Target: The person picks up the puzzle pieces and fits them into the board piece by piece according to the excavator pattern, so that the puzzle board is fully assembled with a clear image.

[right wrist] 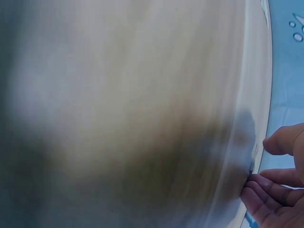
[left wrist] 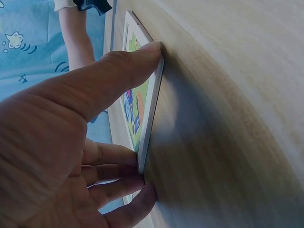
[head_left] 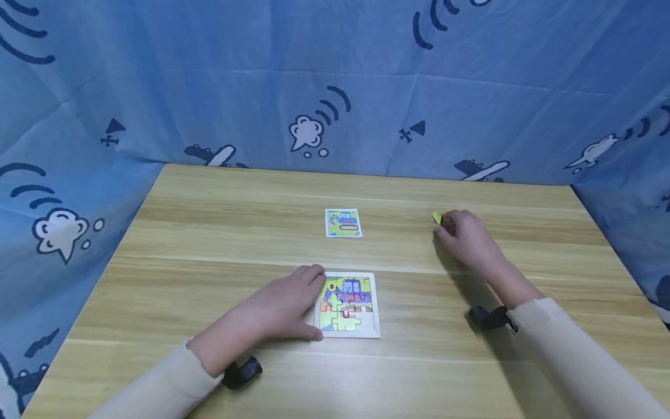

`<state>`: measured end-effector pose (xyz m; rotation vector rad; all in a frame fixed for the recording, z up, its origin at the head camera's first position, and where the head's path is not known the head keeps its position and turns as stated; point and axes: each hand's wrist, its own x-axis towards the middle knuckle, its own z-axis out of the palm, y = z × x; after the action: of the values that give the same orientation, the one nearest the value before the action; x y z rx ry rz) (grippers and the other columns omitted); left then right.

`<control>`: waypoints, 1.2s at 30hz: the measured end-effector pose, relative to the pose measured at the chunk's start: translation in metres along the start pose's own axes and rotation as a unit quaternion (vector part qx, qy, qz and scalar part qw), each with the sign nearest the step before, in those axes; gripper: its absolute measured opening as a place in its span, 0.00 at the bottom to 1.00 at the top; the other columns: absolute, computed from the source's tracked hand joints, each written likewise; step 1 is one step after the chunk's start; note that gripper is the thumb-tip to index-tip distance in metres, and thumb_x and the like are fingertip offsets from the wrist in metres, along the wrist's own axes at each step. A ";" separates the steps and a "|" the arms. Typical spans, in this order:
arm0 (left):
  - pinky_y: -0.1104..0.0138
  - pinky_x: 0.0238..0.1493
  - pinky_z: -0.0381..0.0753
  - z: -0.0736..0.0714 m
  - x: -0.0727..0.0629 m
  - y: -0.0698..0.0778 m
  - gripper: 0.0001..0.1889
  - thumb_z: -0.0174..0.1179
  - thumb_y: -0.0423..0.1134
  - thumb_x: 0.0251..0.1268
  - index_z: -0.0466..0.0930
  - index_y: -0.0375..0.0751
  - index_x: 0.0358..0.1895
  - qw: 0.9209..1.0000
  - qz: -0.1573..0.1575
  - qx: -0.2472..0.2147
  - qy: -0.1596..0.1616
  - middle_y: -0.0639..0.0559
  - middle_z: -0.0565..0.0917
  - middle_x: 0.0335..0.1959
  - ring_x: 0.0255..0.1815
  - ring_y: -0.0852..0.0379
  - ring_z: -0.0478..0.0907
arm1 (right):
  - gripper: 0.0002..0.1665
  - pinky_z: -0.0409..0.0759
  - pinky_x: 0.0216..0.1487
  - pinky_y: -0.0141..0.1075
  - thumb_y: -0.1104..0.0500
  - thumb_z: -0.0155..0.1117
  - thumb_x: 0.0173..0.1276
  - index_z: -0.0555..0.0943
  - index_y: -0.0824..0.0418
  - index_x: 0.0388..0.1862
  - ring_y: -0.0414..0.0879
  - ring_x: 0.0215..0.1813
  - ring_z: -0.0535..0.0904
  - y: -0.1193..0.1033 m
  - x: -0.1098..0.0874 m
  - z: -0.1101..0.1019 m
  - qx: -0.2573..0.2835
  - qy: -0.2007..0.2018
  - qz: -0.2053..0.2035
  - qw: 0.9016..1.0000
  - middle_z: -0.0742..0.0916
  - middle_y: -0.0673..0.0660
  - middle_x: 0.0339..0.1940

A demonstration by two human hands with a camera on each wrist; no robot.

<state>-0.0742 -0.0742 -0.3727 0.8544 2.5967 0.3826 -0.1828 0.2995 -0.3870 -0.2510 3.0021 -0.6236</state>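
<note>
My left hand (head_left: 285,302) grips the left side of a white-framed jigsaw puzzle board (head_left: 377,314). Its thumb (left wrist: 137,61) presses one corner, and the curled fingers (left wrist: 118,190) hold the edge farther along. The board bears a partly filled excavator picture; bare white shows at its lower right. Farther right, my right hand (head_left: 471,238) reaches to a small yellow-green puzzle piece (head_left: 437,217) on the table. Between thumb and index finger, a gap shows in the right wrist view, where the fingertips (right wrist: 254,183) meet the tabletop. The hand partly covers the piece.
A small square picture card (head_left: 344,223) of an excavator lies behind the board. The wooden table (head_left: 225,233) is bordered at the back and sides by a blue printed cloth (head_left: 209,105). Each wrist wears a black camera (head_left: 242,372).
</note>
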 end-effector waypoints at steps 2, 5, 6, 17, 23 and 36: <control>0.57 0.77 0.76 0.000 0.000 -0.001 0.54 0.79 0.58 0.53 0.65 0.31 0.77 1.000 0.002 0.002 0.000 0.42 0.70 0.75 0.75 0.47 0.69 | 0.24 0.78 0.43 0.52 0.57 0.58 0.80 0.77 0.80 0.57 0.61 0.44 0.76 0.001 0.004 0.000 -0.004 0.003 0.002 1.000 0.80 0.72 0.43; 0.57 0.77 0.75 0.001 0.000 -0.001 0.54 0.79 0.59 0.53 0.64 0.31 0.77 1.000 0.003 0.003 0.001 0.42 0.70 0.75 0.76 0.47 0.69 | 0.24 0.76 0.44 0.52 0.56 0.61 0.79 0.77 0.78 0.56 0.60 0.44 0.75 0.003 0.009 0.000 -0.011 0.009 0.001 1.000 0.80 0.71 0.43; 0.57 0.77 0.75 0.001 0.000 -0.002 0.54 0.79 0.59 0.53 0.64 0.31 0.77 1.000 0.003 0.004 0.001 0.42 0.70 0.75 0.76 0.47 0.69 | 0.24 0.76 0.44 0.52 0.56 0.61 0.79 0.77 0.78 0.56 0.60 0.44 0.74 0.003 0.010 0.000 -0.014 0.010 0.001 1.000 0.79 0.70 0.43; 0.57 0.77 0.75 0.001 -0.001 -0.002 0.54 0.79 0.58 0.53 0.64 0.31 0.77 1.000 0.003 -0.001 0.005 0.42 0.70 0.76 0.75 0.48 0.69 | 0.19 0.76 0.44 0.52 0.61 0.60 0.78 0.80 0.77 0.55 0.60 0.44 0.74 0.005 0.019 0.001 -0.041 0.026 -0.020 0.999 0.81 0.70 0.42; 0.56 0.77 0.75 0.001 -0.001 -0.002 0.54 0.79 0.58 0.53 0.64 0.31 0.77 1.000 0.002 -0.001 0.001 0.42 0.70 0.76 0.76 0.47 0.69 | 0.17 0.77 0.41 0.48 0.62 0.60 0.76 0.82 0.76 0.54 0.57 0.42 0.76 0.008 0.017 0.001 -0.065 0.017 -0.030 0.997 0.83 0.68 0.40; 0.56 0.78 0.74 0.001 0.000 -0.001 0.54 0.79 0.58 0.53 0.64 0.31 0.77 1.000 -0.001 -0.002 -0.002 0.43 0.70 0.76 0.76 0.48 0.68 | 0.16 0.86 0.47 0.51 0.62 0.66 0.72 0.85 0.71 0.54 0.57 0.48 0.83 -0.030 -0.019 0.011 -0.033 0.017 -0.142 0.989 0.86 0.66 0.48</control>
<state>-0.0742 -0.0751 -0.3738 0.8510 2.5918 0.3864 -0.1587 0.2712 -0.3843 -0.6880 3.0490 -0.5517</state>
